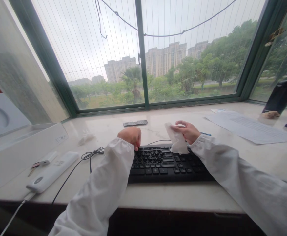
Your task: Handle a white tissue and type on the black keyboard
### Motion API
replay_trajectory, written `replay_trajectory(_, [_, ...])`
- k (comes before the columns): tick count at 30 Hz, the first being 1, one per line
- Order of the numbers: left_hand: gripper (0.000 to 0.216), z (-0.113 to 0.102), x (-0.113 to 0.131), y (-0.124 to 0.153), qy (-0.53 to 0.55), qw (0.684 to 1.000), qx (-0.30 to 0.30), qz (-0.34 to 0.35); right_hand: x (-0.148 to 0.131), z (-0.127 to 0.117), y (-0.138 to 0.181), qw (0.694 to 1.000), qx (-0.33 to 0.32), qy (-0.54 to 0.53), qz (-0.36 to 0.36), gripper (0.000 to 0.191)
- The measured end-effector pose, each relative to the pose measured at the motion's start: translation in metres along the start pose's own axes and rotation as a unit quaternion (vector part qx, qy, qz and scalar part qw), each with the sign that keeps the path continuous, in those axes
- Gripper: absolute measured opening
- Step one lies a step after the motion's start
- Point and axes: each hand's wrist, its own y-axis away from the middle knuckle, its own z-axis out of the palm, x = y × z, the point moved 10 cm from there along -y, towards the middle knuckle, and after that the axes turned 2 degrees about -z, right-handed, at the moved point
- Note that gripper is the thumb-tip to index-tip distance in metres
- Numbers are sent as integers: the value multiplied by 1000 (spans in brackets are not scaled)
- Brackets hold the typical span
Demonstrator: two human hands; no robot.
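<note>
A black keyboard (155,160) lies on the pale sill in front of me. My left hand (130,136) is closed with fingers curled down at the keyboard's upper left corner; what it pinches, if anything, is hidden. My right hand (185,130) is raised over the upper right part of the keyboard. Its thumb and fingers grip a white tissue (179,142), whose lower end hangs onto the keys. Behind the keyboard is a small row of grey pieces (135,123), too small to name surely. A blue pen-like stick (205,133) shows beside my right wrist.
At left are a white power bank (53,172) with a cable, a key (35,167), a bundled black cable (92,153), crumpled tissue (86,137) and a white box (22,150). Printed sheets (254,127) and a dark upright object (281,96) are at right. A window (145,75) stands behind.
</note>
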Motion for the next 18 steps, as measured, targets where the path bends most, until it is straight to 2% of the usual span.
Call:
replay_trajectory(5, [48,0,-11,-12,5,1000,-13,4,5,1,-3,1000,-9,-7,4,62])
replay_trajectory(10, [46,8,-18,-18,2,997,-66,-40,6,1,-5,1000,-9,-10,3,60])
replay_trajectory(15, [56,8,-14,-22,-24,995,-77,-50,7,1,-6,1000,-8,-5,7,60])
replay_trajectory(18, [53,6,-9,-23,-39,996,-69,-50,8,2,-5,1000,-12,-4,7,61])
